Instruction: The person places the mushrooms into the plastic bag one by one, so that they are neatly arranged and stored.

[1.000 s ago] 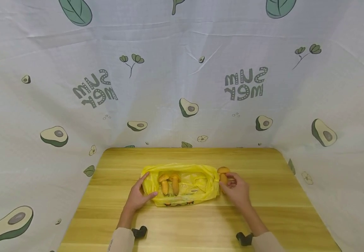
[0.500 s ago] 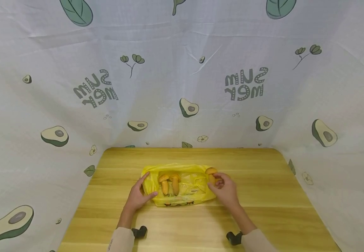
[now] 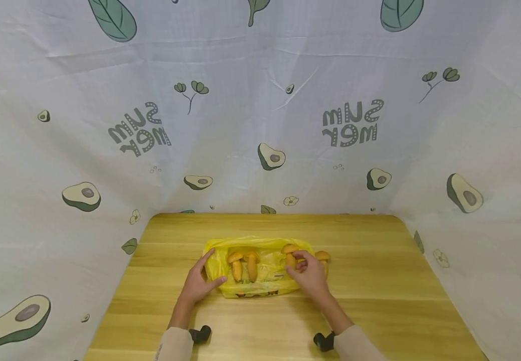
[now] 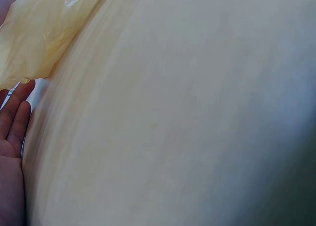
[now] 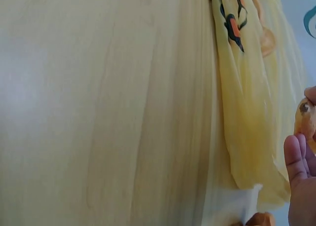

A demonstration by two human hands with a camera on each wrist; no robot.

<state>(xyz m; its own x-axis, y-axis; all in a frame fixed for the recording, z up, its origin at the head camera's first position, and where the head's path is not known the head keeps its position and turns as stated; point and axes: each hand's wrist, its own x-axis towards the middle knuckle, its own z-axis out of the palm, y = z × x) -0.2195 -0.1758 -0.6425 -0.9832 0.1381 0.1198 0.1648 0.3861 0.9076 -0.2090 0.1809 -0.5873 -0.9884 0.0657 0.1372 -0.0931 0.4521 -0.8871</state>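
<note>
A yellow plastic bag (image 3: pixel 260 287) lies on the wooden table, its mouth spread wide. Two orange-brown mushrooms (image 3: pixel 252 268) rest side by side in its left half. My left hand (image 3: pixel 198 281) holds the bag's left end, thumb at the near rim and index finger at the far one. In the left wrist view, other fingers (image 4: pixel 19 120) extend below the plastic. My right hand (image 3: pixel 309 275) pinches a third mushroom (image 3: pixel 290 249) by its stem, cap up, over the bag's right part. The stem's end (image 5: pixel 305 115) shows between the fingers in the right wrist view.
Another mushroom (image 3: pixel 323 255) lies just right of the bag, partly hidden by my right hand. The wooden table (image 3: pixel 377 291) extends on both sides. White cloth (image 3: pixel 260 100) printed with avocados rises behind the table and along its sides.
My right hand has carried its mushroom leftward from beside the bag to over its opening. A mushroom to the bag's right has come into view. The left hand stays in place.
</note>
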